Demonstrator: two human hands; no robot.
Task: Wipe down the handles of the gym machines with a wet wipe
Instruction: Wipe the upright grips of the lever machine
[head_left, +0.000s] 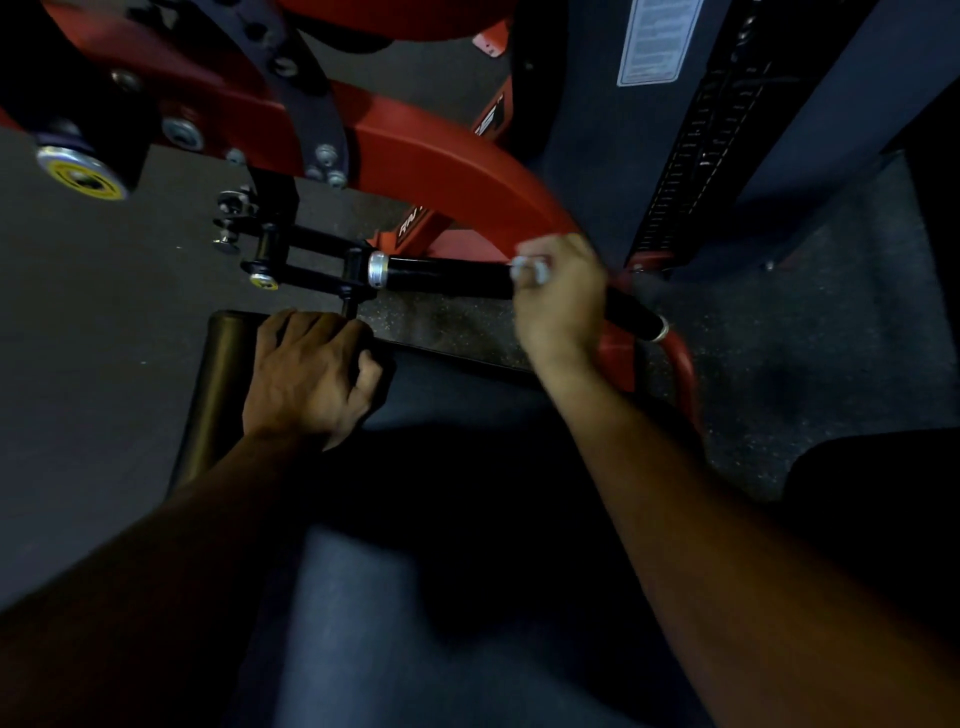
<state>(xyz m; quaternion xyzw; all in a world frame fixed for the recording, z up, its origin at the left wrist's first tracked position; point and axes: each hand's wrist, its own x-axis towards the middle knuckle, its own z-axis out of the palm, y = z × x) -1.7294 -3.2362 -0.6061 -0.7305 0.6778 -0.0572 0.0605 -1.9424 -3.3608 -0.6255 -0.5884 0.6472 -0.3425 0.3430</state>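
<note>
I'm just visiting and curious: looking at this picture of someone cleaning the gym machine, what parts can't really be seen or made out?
Head view only:
- Wipe: mostly hidden inside the right hand; just a white, blurred bit shows.
- Handle: the stretch under the right hand is covered.
- Left hand: its fingertips curl out of sight over a dark pad edge; what they grip is too dark to tell.
- Label: print too small and blurred, top cut off by the frame edge.

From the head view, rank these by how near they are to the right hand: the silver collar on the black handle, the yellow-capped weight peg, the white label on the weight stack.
1. Silver collar, just left of the right hand, which holds the wipe on the black handle.
2. White label, up high, slightly right.
3. Yellow-capped weight peg, far left.
</note>
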